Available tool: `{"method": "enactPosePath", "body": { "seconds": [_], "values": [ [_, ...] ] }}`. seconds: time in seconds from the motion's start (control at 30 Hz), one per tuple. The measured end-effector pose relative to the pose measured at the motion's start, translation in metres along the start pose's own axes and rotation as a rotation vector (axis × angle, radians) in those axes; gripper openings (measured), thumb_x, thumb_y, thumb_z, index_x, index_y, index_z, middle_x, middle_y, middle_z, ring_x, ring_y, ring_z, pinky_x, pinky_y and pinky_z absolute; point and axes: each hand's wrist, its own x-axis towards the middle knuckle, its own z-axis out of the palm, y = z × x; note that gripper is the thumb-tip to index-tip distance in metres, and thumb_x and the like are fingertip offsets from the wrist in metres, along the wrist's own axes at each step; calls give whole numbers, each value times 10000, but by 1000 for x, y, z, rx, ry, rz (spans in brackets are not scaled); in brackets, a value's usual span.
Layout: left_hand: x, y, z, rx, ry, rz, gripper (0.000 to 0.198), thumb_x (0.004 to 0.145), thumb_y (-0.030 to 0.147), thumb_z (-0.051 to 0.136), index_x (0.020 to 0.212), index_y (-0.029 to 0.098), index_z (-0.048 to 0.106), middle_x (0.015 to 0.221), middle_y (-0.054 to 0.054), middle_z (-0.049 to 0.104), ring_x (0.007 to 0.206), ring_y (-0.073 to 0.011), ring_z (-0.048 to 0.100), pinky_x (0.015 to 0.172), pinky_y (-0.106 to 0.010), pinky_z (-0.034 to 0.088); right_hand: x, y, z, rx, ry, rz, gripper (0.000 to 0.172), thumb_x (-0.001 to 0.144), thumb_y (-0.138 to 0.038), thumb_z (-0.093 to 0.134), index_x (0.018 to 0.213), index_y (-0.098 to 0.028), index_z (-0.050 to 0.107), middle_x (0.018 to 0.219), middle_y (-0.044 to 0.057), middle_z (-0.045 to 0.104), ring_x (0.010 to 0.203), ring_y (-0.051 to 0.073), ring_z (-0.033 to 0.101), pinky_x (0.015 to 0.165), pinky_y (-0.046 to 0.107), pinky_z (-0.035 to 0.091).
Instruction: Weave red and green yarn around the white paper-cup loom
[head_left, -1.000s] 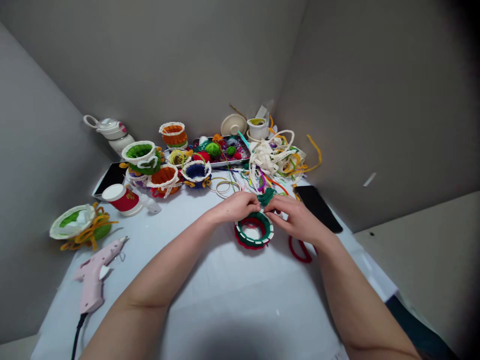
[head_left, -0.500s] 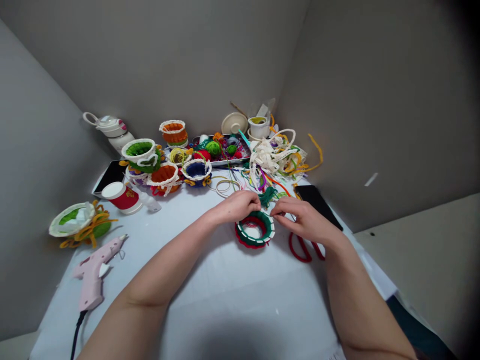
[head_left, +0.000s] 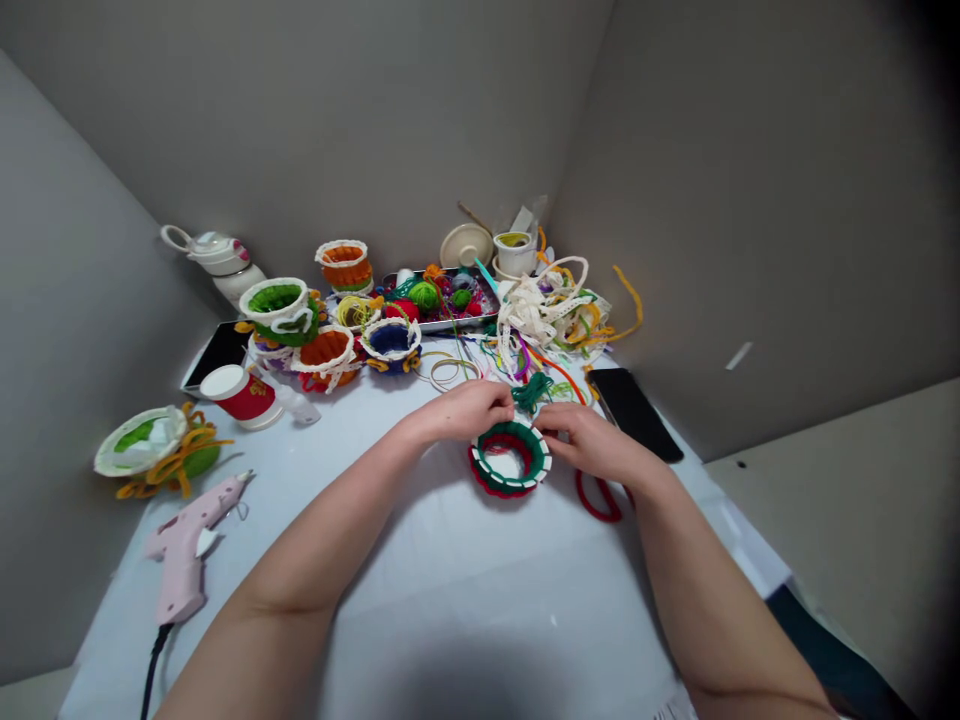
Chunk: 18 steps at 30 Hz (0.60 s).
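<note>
Both hands on red-and-green woven cup, green yarn behind.

I see the woven cup on the table between my hands, scissors right of it, glue gun far left, tray behind.

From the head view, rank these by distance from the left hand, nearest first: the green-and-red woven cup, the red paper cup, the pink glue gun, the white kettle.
From the left hand:
1. Green-and-red woven cup, touching it, just right of the fingers.
2. Red paper cup, to the left.
3. Pink glue gun and white kettle: farther out, too close to call.
</note>
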Motion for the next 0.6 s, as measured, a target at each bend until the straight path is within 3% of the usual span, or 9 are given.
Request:
{"method": "enactPosePath", "body": {
  "seconds": [0.1, 0.23, 0.33, 0.6],
  "values": [
    [-1, 0, 0, -86, -38, -5, 196, 823, 304, 544, 895, 154, 649, 830, -26, 670, 739, -134, 569, 659, -231, 408, 0, 2, 0, 27, 43, -13, 178, 895, -190, 518, 932, -202, 692, 932, 82, 677, 881, 207, 595, 801, 344, 469],
    [2, 2, 6, -273, -45, -27, 266, 754, 339, 643, 932, 142, 657, 843, -27, 675, 753, -132, 587, 669, -225, 437, -1, -3, -6, 41, 215, 50, 170, 895, -203, 512, 955, -209, 671, 1021, 89, 658, 985, 227, 587, 905, 399, 436],
    [5, 4, 11, -402, -20, -72, 244, 732, 305, 648, 901, 130, 659, 818, -23, 668, 737, -123, 589, 675, -223, 449, 0, -10, -6, 86, 290, 131, 148, 899, -250, 527, 885, -200, 666, 900, 68, 660, 878, 204, 596, 820, 347, 451],
    [6, -1, 14, -458, -33, -160, 164, 686, 264, 638, 780, 133, 663, 722, 1, 640, 659, -102, 547, 615, -210, 422, 8, -22, 3, 207, 228, 320, 187, 841, -291, 552, 725, -176, 643, 742, 27, 648, 687, 152, 554, 627, 257, 417]
  ]
}}
